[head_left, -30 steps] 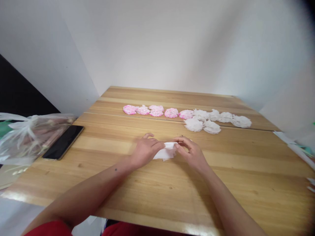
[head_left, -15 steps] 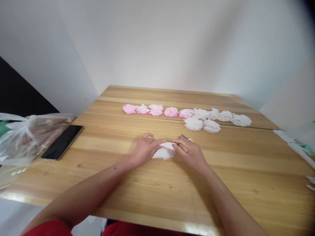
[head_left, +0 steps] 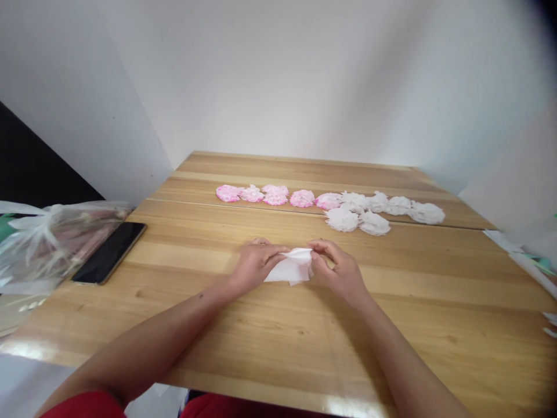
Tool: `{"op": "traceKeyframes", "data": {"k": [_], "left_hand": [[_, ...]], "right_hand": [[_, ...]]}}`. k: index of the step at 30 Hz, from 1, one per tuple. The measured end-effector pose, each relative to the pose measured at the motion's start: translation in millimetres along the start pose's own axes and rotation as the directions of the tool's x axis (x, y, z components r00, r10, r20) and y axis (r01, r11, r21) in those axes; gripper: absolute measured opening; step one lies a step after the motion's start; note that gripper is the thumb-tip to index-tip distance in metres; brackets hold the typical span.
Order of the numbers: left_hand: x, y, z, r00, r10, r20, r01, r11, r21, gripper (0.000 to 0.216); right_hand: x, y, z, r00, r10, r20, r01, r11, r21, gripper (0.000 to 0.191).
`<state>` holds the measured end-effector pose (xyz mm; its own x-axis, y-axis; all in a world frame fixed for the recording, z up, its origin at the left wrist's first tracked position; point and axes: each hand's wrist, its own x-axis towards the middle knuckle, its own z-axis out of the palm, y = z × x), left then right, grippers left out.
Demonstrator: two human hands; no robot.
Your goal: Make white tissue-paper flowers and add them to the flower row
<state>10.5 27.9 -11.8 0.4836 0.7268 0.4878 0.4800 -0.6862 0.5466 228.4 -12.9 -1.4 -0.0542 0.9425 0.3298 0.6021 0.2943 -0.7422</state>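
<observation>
A thin white sheet of tissue paper (head_left: pixel 289 269) spans the gap between my hands, its upper edge folded over and its lower part hanging near the table. My left hand (head_left: pixel 256 261) pinches the upper left of the sheet between thumb and fingers. At the other end, my right hand (head_left: pixel 337 268) grips the upper right corner the same way. Beyond the hands lies a row of ruffled paper flowers: pink-edged ones (head_left: pixel 275 195) on the left and plain white ones (head_left: pixel 374 223) on the right.
A black phone (head_left: pixel 111 252) lies at the left edge of the wooden table (head_left: pixel 195 342). Beside it sits a clear plastic bag (head_left: pixel 56 244) with long pinkish things inside. White strips (head_left: pixel 522 255) lie along the right edge. A wall stands behind the table.
More of the sheet shows between my hands, and its folded upper edge is drawn straighter. My right hand has shifted slightly and now covers the dark-tipped object seen behind it earlier.
</observation>
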Motion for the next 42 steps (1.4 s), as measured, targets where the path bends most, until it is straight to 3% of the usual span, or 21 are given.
{"op": "traceKeyframes", "data": {"k": [8, 12, 16, 21, 24, 33, 42], "left_hand": [[2.6, 1.2, -2.2, 0.986, -0.143, -0.082, 0.121, 0.965, -0.231, 0.018], [1.9, -1.2, 0.5, 0.98, -0.185, -0.077, 0.152, 0.938, -0.312, 0.018], [0.4, -2.4, 3.5, 0.967, -0.25, -0.05, 0.215, 0.905, -0.366, 0.024], [-0.4, -0.2, 1.3, 0.981, -0.192, -0.022, 0.185, 0.967, -0.176, 0.025], [-0.4, 0.1, -0.5, 0.99, -0.141, -0.014, 0.139, 0.986, -0.089, 0.025], [-0.5, -4.1, 1.5, 0.989, -0.146, -0.022, 0.144, 0.987, -0.067, 0.028], [0.1, -3.7, 0.2, 0.994, -0.105, 0.019, 0.106, 0.992, -0.062, 0.026]], "right_hand": [[-0.1, -1.7, -2.6, 0.995, 0.088, 0.046, -0.094, 0.985, 0.147, 0.031], [1.9, -6.4, -0.4, 0.993, 0.042, 0.107, -0.046, 0.998, 0.036, 0.028], [2.2, -4.9, 2.1, 0.997, -0.003, 0.071, 0.006, 0.999, -0.053, 0.018], [1.3, 1.3, 3.7, 0.992, -0.121, 0.043, 0.121, 0.992, -0.016, 0.019], [1.3, 2.6, 4.2, 0.993, -0.107, 0.047, 0.107, 0.994, 0.002, 0.017], [0.9, 0.0, 5.8, 0.999, 0.012, 0.036, -0.013, 0.999, 0.035, 0.017], [2.4, -3.1, 6.3, 0.982, -0.159, -0.106, 0.159, 0.987, -0.004, 0.011]]}}
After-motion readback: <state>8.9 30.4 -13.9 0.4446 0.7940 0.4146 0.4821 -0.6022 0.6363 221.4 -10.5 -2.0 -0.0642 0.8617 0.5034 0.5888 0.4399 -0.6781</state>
